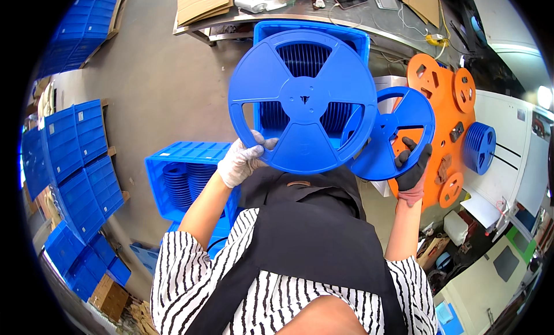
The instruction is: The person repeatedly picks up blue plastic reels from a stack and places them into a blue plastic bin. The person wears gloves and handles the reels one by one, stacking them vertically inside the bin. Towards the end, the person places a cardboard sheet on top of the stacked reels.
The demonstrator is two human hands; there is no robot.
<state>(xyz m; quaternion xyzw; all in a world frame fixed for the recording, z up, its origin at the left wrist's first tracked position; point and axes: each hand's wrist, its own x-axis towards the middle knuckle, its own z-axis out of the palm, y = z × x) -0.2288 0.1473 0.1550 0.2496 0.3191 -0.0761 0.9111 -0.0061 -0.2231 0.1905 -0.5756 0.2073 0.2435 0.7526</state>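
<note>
My left hand [242, 161], in a white glove, grips the lower rim of a large blue plastic reel [303, 101] held up flat toward the camera. My right hand [413, 167], in a dark glove, holds a second, smaller-looking blue reel [392, 133] by its lower edge, just right of and partly behind the first. Behind the reels stands a blue crate [311, 32] filled with upright blue reels.
A blue crate [184, 182] with stacked reels sits at my lower left. Stacks of blue crates [75, 156] line the left floor. An orange panel [438, 87] with orange reels and a stack of blue reels [479, 147] is on the right. A cluttered metal table [277, 15] runs along the top.
</note>
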